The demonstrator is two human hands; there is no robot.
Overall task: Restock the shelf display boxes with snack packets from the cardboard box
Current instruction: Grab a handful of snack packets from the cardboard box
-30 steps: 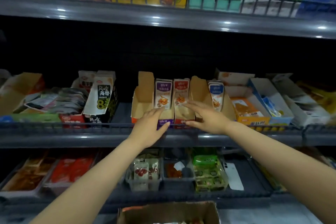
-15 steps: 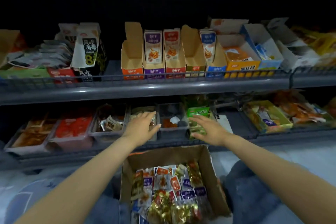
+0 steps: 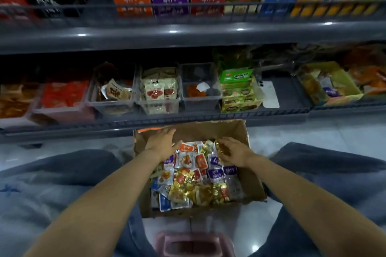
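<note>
Cardboard box (image 3: 208, 131) on floor holds mixed snack packets (image 3: 188, 173). Left hand (image 3: 161, 142) hovers inside, fingers spread; right hand (image 3: 234, 151) fingers rest loosely on gold packets (image 3: 217, 146)

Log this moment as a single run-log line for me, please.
stage: picking from cardboard box | left hand: open over snack packets | right hand: on gold packets, grip unclear

The person is wearing faded blue-grey trousers (image 3: 62, 183); the forearms (image 3: 108, 200) are showing bare down to the left hand (image 3: 161, 144) and right hand (image 3: 234, 151).
</note>
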